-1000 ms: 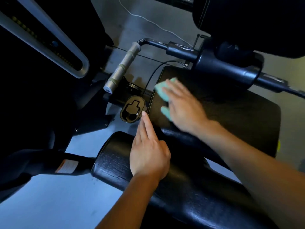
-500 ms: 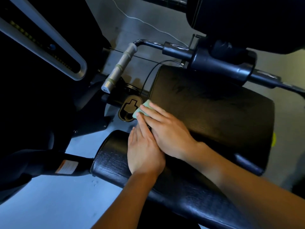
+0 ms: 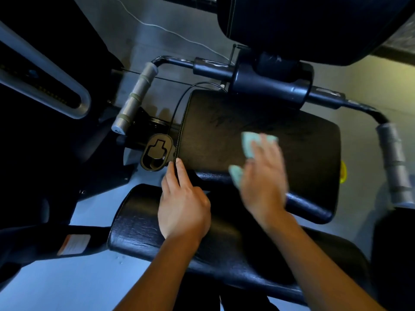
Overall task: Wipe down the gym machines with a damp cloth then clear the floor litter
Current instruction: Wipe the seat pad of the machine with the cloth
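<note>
— Where is the cloth (image 3: 249, 147)?

— It is light green. It lies on the black seat pad (image 3: 213, 131), a bit toward the right edge. The person's right hand (image 3: 261, 176) is on top of it.

— How are the fingers of that hand?

— They are spread out flat and press the cloth down on the pad. Bits of cloth stick out past the fingertips and beside the thumb. The hand looks blurry.

— And the other hand?

— The left hand (image 3: 183, 203) rests where the seat pad meets the round black roller pad (image 3: 139, 225) in front of it. Its fingers are straight and close together. They point at the left front corner of the seat pad. The fingertips touch the seam there. This hand holds nothing.

— What is next to that corner?

— A dark oval cup holder (image 3: 157, 152) sits just beside the left edge of the pad. Past it is a grey handle (image 3: 134, 97). Another grey handle (image 3: 393, 162) is off the right edge. A thin white cord (image 3: 170, 33) lies on the floor (image 3: 45, 288) behind the seat.
</note>
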